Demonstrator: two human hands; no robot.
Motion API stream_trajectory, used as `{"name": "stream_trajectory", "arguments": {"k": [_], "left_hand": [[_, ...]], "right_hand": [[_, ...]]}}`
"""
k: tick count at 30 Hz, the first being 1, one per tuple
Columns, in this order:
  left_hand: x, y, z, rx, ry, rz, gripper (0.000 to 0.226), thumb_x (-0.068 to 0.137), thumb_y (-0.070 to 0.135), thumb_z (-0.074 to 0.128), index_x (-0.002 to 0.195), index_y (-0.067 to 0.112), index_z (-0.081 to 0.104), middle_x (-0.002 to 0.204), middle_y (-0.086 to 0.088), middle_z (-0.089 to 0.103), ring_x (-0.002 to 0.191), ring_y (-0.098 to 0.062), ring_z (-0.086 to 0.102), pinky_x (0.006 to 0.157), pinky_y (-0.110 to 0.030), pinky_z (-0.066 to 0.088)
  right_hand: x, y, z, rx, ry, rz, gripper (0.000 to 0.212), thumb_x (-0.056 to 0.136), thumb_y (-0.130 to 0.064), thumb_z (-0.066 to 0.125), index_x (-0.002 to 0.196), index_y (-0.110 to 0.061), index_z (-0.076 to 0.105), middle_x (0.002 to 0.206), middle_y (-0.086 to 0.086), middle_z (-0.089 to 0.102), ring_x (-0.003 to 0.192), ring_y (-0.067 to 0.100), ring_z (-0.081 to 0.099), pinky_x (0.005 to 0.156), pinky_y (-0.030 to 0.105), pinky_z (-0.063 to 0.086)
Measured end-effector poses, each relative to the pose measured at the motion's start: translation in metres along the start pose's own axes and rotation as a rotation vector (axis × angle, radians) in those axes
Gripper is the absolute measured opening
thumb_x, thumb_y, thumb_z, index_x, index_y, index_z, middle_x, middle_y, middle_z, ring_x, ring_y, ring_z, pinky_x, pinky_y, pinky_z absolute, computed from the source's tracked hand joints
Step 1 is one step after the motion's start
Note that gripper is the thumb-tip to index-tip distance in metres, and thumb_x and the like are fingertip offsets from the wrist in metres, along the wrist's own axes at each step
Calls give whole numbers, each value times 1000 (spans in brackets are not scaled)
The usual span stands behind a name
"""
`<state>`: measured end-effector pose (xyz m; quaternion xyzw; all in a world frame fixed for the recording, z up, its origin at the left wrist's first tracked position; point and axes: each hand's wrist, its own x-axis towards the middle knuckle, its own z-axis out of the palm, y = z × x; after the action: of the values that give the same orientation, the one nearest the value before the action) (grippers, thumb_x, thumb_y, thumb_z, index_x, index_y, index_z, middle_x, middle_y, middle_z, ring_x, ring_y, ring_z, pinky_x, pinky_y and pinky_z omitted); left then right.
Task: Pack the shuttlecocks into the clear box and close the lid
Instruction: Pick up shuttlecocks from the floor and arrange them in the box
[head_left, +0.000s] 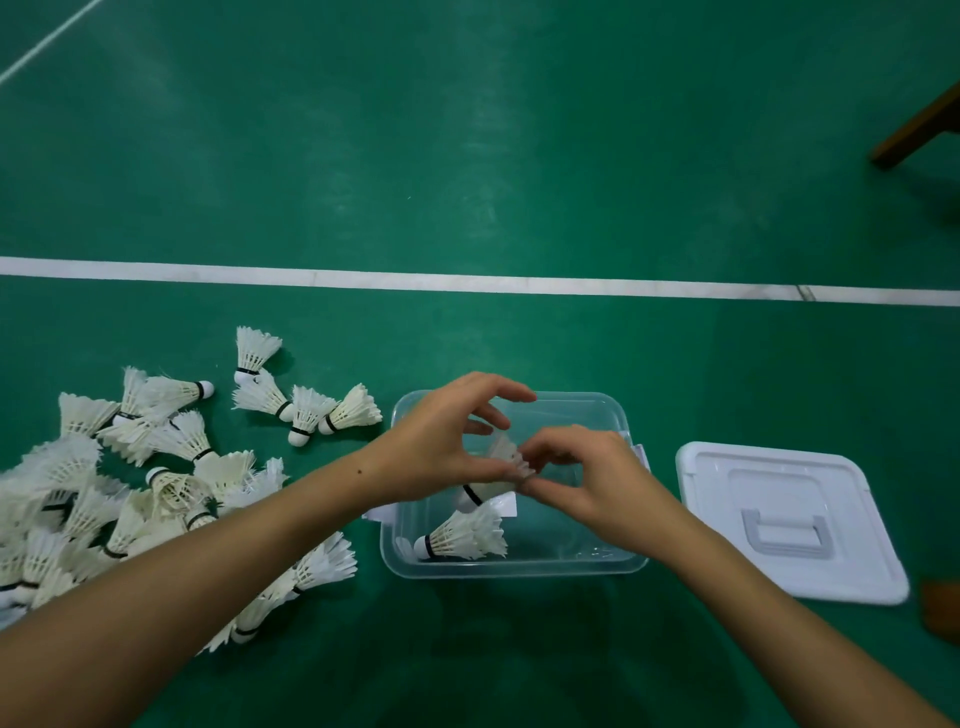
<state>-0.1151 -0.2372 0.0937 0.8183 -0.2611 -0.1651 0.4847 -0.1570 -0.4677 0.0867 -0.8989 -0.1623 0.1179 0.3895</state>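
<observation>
The clear box (566, 564) stands open on the green floor, low in the middle of the view. Both hands hover over it. My left hand (441, 447) and my right hand (587, 478) pinch the same white shuttlecock (506, 454) by its feathers, its black-banded cork pointing down into the box. One shuttlecock (467, 538) lies on its side in the box near the front wall. A big heap of white shuttlecocks (130, 483) spreads over the floor to the left. The white lid (789, 519) with a grey handle lies flat to the right of the box.
A white court line (519, 285) crosses the floor beyond the box. A brown wooden leg (914, 130) stands at the upper right, and a brown object (943, 608) sits at the right edge beside the lid.
</observation>
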Motion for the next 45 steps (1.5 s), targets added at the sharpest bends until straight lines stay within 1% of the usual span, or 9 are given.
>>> {"name": "stream_trajectory", "arguments": {"k": [5, 11, 19, 25, 33, 35, 39, 42, 45], "left_hand": [[-4, -23, 10, 122, -96, -173, 72, 83, 19, 89, 145, 24, 52, 140, 2, 58, 112, -11, 68, 100, -33, 56], [1, -43, 46, 393, -403, -361, 88, 89, 1, 74, 162, 18, 27, 161, -7, 42, 144, -25, 45, 115, -34, 41], [6, -54, 59, 318, -369, -508, 101, 81, 4, 85, 162, 19, 27, 139, -11, 61, 121, -29, 61, 95, -34, 51], [6, -58, 63, 340, -357, -526, 100, 78, 11, 90, 159, 18, 33, 139, -11, 61, 128, -29, 56, 100, -36, 50], [6, -55, 64, 397, -336, -520, 91, 79, 8, 88, 155, 14, 37, 136, -13, 60, 125, -32, 57, 98, -39, 53], [2, -49, 59, 492, -294, -465, 77, 83, 6, 83, 146, 13, 40, 130, -15, 61, 116, -34, 61, 92, -43, 56], [-19, -28, 40, 518, -40, -304, 68, 92, 19, 75, 150, 22, 39, 128, -4, 64, 109, -26, 66, 92, -45, 57], [-45, -10, 13, 321, 212, -210, 59, 92, 27, 79, 145, 26, 52, 115, 9, 69, 90, -5, 68, 84, -32, 59], [-68, -13, -20, 166, 364, -225, 50, 88, 25, 84, 133, 23, 62, 101, 13, 72, 83, -6, 71, 75, -25, 60]], "right_hand": [[-14, 17, -1, -277, -25, 190, 25, 90, -43, 78, 112, -38, 67, 89, -19, 72, 83, 0, 66, 83, 39, 58], [-11, 21, 28, -496, -71, 284, 29, 94, -37, 73, 121, -32, 62, 100, -10, 76, 101, 20, 69, 79, 36, 53], [3, 33, 47, -110, -208, 491, 30, 84, -21, 88, 98, -27, 62, 80, -4, 70, 58, 13, 67, 56, 27, 55], [12, 34, 53, 63, -318, 563, 36, 81, -10, 90, 100, -20, 62, 81, 12, 79, 53, 16, 70, 60, 38, 63], [16, 42, 60, 60, -394, 587, 46, 74, -18, 94, 103, -22, 59, 82, 9, 80, 57, 18, 69, 70, 44, 64], [15, 42, 53, 88, -370, 609, 49, 76, -19, 94, 107, -21, 57, 87, 13, 80, 58, 21, 69, 70, 46, 64], [10, 27, 28, 66, -318, 573, 49, 82, -25, 91, 116, -23, 56, 92, 7, 80, 55, 16, 70, 57, 32, 57], [6, 8, 7, -27, -225, 455, 44, 82, -35, 90, 115, -27, 62, 91, -5, 80, 73, 8, 74, 74, 35, 62], [10, -22, -11, 10, -142, 345, 34, 84, -35, 87, 110, -31, 65, 87, -9, 80, 74, 4, 73, 81, 40, 63]]}}
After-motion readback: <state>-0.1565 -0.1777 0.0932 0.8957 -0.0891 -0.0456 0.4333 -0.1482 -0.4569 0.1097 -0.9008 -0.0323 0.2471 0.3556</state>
